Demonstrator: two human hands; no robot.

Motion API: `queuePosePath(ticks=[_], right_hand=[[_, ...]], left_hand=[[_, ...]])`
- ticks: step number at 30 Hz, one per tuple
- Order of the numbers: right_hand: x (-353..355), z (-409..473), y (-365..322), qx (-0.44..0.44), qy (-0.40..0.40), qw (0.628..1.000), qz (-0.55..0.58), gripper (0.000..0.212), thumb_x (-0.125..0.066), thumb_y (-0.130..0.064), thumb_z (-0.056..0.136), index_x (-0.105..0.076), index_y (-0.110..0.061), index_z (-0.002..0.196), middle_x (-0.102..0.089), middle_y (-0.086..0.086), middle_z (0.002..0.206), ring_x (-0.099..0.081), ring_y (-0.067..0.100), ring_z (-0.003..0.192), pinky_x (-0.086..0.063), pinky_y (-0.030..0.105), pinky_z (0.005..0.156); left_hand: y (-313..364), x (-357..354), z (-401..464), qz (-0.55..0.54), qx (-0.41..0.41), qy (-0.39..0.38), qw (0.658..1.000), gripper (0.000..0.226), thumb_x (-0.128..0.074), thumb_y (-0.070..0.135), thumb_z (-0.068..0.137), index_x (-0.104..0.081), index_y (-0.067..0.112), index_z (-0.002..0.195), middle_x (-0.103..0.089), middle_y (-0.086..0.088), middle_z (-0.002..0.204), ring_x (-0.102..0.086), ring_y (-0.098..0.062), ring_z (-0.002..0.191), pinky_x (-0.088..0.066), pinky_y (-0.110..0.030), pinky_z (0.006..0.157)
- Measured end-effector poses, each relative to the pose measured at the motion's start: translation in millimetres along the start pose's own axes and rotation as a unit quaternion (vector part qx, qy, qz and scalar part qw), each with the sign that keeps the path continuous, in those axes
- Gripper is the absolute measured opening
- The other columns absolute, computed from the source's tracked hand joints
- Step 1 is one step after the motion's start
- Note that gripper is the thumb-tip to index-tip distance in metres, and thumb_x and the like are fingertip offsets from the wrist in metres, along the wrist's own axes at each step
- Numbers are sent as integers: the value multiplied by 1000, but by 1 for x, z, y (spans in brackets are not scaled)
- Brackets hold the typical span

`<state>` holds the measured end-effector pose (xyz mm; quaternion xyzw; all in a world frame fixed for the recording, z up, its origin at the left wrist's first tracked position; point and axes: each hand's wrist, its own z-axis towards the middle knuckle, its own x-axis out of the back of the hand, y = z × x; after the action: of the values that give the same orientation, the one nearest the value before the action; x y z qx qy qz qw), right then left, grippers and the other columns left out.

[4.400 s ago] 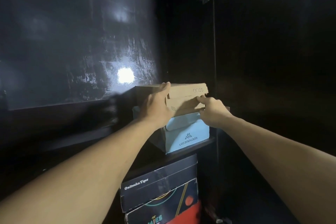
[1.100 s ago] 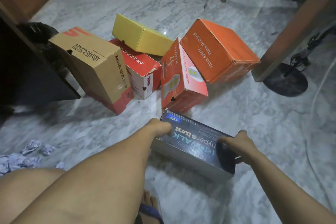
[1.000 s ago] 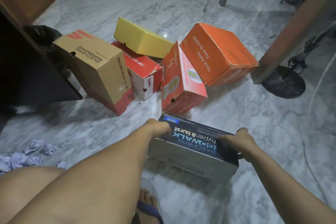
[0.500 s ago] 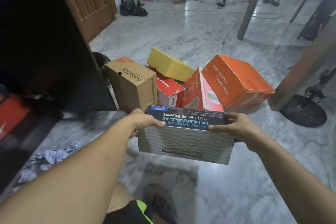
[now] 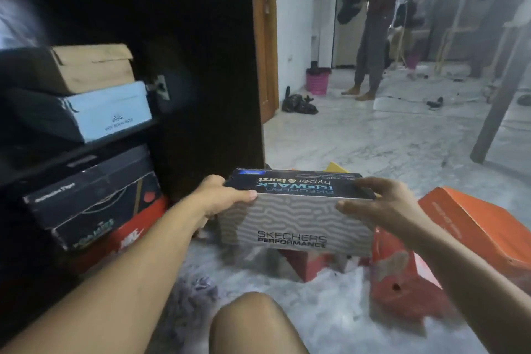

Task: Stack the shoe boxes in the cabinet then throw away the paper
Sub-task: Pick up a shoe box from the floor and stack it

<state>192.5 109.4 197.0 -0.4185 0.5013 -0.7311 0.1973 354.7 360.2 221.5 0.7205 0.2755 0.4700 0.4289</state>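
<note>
two shelves of the dark cabinet at the left already held boxes: a tan box sat on a pale blue box on the upper shelf, and below it a black box rested on another black one, with a red box underneath. the left hand gripped the left end of the skechers box, thumb laid along its top front edge and fingers curled round the end. the box hung in the air in front of the knee, right of the cabinet opening, lid up and roughly level. the right hand clasped the right end, thumb on the patterned front, fingers over the lid. further right, orange boxes waited on the marble floor. crumpled paper lay on the floor near the knee.

to do this step well, i judged the box should be swung left with both hands kept level, squared to the stack, then slid onto the tan box or another free spot without nudging the boxes beneath. whether there was headroom above the tan box could not be told in the dark.
</note>
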Motion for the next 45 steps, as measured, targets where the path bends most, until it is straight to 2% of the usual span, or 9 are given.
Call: queuePosePath(ticks=[3, 7, 17, 22, 26, 30, 38, 42, 45], right_hand=[[-23, 18, -37, 30, -18, 999, 18, 50, -91, -19, 62, -70, -15, 107, -67, -8, 88, -62, -7, 65, -50, 10, 53], [-50, 37, -91, 75, -27, 997, 10, 63, -93, -36, 54, -71, -21, 110, -69, 1, 109, -68, 16, 89, -60, 39, 80], [-98, 74, -226, 202, -14, 978, 42, 82, -88, -54, 48, -68, -19, 120, -69, 2, 113, -70, 19, 93, -60, 41, 83], [-123, 98, -283, 272, -14, 960, 60, 69, -89, -32, 64, -64, -11, 125, -70, 2, 107, -70, 12, 83, -61, 32, 74], [-155, 121, -310, 308, -8, 948, 76, 71, -90, -28, 64, -63, -14, 129, -72, 9, 108, -70, 16, 91, -60, 40, 84], [-184, 141, -331, 316, 18, 944, 93, 70, -92, -34, 57, -69, -16, 120, -73, 4, 99, -70, 14, 89, -59, 38, 87], [-248, 165, -371, 329, 69, 936, 104, 61, -87, -40, 64, -70, -19, 119, -72, -3, 100, -65, 9, 88, -55, 27, 80], [-277, 164, -383, 358, 50, 922, 141, 50, -77, -41, 80, -65, -15, 121, -64, -4, 104, -61, 10, 94, -47, 20, 77], [-297, 170, -381, 349, 40, 922, 163, 37, -72, -26, 86, -57, -17, 119, -44, -2, 119, -56, 13, 94, -47, 17, 78]], left_hand=[[10, 46, -10, -9, -25, 49, 998, 33, -85, 31, 70, -62, 15, 89, -68, -2, 90, -62, -14, 76, -42, -27, 59], [26, 105, -21, -14, -52, 97, 994, 32, -85, 30, 71, -64, 16, 91, -72, -3, 98, -65, -15, 85, -49, -29, 66], [90, 230, -29, -56, -115, 211, 969, 33, -84, 24, 72, -63, 23, 99, -68, 4, 100, -59, -9, 87, -37, -27, 59], [118, 294, -11, -76, -138, 264, 952, 88, -86, 24, 70, -39, 11, 143, -52, -3, 131, -53, -21, 115, -40, -34, 89], [131, 341, 9, -109, -163, 295, 935, 91, -86, 16, 68, -38, 11, 144, -45, -6, 145, -45, -25, 131, -31, -41, 113], [135, 378, 35, -116, -174, 334, 919, 99, -92, 19, 54, -45, 8, 140, -56, -8, 136, -57, -24, 119, -41, -40, 108], [140, 387, 95, -77, -128, 487, 861, 46, -74, 21, 81, -61, 13, 124, -65, -9, 121, -63, -27, 106, -56, -37, 86], [133, 375, 118, -78, -155, 470, 865, 24, -61, 18, 80, -70, 21, 102, -73, -5, 100, -68, -24, 86, -59, -35, 76], [135, 354, 109, -120, -205, 435, 869, 30, -64, 47, 86, -70, 20, 97, -73, -1, 93, -67, -19, 84, -52, -30, 77]])
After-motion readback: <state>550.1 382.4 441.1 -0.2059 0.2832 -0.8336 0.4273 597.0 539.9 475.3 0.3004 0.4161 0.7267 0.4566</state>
